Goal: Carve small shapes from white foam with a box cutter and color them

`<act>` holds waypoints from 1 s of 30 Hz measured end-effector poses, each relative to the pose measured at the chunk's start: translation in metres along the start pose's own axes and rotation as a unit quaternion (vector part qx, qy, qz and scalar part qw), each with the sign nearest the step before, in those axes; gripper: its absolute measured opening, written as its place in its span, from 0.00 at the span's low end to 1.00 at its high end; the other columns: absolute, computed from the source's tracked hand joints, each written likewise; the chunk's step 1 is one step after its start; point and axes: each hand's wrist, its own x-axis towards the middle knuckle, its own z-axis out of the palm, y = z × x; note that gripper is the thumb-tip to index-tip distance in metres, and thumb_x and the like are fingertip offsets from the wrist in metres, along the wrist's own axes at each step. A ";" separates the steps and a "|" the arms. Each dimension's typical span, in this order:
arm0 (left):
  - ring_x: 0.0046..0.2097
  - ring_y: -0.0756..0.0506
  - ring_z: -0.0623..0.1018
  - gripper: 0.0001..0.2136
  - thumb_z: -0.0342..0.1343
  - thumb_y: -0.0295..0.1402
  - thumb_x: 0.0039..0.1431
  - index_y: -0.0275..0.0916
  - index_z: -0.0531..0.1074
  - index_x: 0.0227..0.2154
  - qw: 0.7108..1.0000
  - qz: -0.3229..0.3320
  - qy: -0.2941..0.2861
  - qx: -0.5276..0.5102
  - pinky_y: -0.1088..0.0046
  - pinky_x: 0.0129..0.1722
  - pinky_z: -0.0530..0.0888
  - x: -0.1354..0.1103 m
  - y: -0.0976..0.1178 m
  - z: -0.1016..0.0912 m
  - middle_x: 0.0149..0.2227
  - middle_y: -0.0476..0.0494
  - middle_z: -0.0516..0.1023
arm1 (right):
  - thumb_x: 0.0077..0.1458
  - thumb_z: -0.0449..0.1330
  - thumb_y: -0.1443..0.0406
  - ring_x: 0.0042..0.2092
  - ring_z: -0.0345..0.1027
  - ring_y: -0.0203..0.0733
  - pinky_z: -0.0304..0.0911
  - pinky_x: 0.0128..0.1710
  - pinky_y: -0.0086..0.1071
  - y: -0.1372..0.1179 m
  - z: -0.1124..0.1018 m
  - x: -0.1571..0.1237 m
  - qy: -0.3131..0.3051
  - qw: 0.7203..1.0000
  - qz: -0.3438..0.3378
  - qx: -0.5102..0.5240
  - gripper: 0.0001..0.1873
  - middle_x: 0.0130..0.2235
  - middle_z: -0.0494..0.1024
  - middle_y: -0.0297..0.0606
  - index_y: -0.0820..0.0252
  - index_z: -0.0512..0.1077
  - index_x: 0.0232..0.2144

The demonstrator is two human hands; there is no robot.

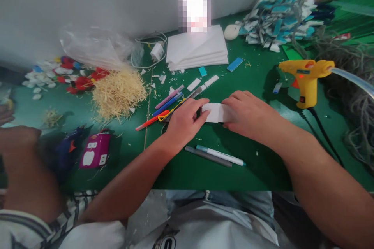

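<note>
White strip (215, 113), long axis left to right

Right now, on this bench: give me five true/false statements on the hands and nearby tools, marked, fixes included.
1. The left hand and right hand both grip the white piece. True.
2. The gray pen lies beside the white marker. True.
3. The right hand holds the gray pen. False: that pen lies on the green table.
4. The yellow glue gun is to the right of the right hand. True.
5. The right hand touches the yellow glue gun. False: they are apart.
</note>
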 end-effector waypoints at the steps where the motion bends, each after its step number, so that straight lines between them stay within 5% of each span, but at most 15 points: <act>1: 0.40 0.46 0.80 0.14 0.54 0.37 0.71 0.41 0.78 0.54 0.999 0.016 -0.011 0.035 0.69 0.44 0.79 0.000 0.000 -0.001 0.44 0.42 0.81 | 0.50 0.67 0.65 0.47 0.71 0.55 0.70 0.46 0.46 0.000 0.001 0.000 0.000 1.000 0.001 -0.008 0.19 0.44 0.78 0.48 0.62 0.80 0.46; 6: 0.58 0.37 0.79 0.19 0.55 0.43 0.72 0.37 0.74 0.57 0.980 0.148 0.008 0.130 0.57 0.58 0.77 0.000 -0.001 -0.006 0.56 0.33 0.79 | 0.51 0.67 0.65 0.47 0.69 0.56 0.69 0.46 0.46 0.001 -0.001 -0.001 -0.023 1.000 0.006 -0.012 0.27 0.46 0.77 0.50 0.63 0.79 0.55; 10: 0.67 0.33 0.72 0.20 0.63 0.42 0.66 0.37 0.72 0.55 0.976 0.183 -0.059 0.101 0.50 0.67 0.71 0.000 -0.002 -0.008 0.65 0.30 0.74 | 0.52 0.66 0.64 0.47 0.68 0.57 0.68 0.45 0.46 0.004 0.000 -0.002 -0.018 1.000 -0.011 -0.016 0.30 0.46 0.78 0.51 0.65 0.78 0.58; 18: 0.59 0.37 0.80 0.11 0.61 0.35 0.67 0.38 0.73 0.49 0.978 0.163 -0.084 0.096 0.56 0.60 0.76 0.001 -0.007 -0.005 0.55 0.35 0.81 | 0.54 0.64 0.62 0.48 0.68 0.55 0.70 0.46 0.45 0.007 0.001 -0.004 -0.016 1.000 -0.026 0.001 0.26 0.47 0.78 0.50 0.62 0.80 0.55; 23: 0.53 0.37 0.82 0.13 0.62 0.35 0.66 0.37 0.74 0.50 0.970 0.178 -0.078 0.144 0.59 0.52 0.79 0.000 -0.008 -0.004 0.51 0.36 0.83 | 0.49 0.68 0.63 0.50 0.68 0.58 0.70 0.51 0.48 0.005 -0.002 -0.004 -0.032 0.999 -0.004 -0.006 0.34 0.52 0.77 0.53 0.65 0.76 0.59; 30: 0.52 0.37 0.82 0.14 0.62 0.36 0.66 0.36 0.73 0.51 0.970 0.183 -0.067 0.145 0.59 0.52 0.79 0.000 -0.010 -0.003 0.51 0.35 0.83 | 0.52 0.64 0.65 0.46 0.69 0.55 0.67 0.47 0.46 0.010 -0.004 -0.005 -0.025 1.000 -0.007 -0.009 0.21 0.44 0.77 0.50 0.64 0.81 0.48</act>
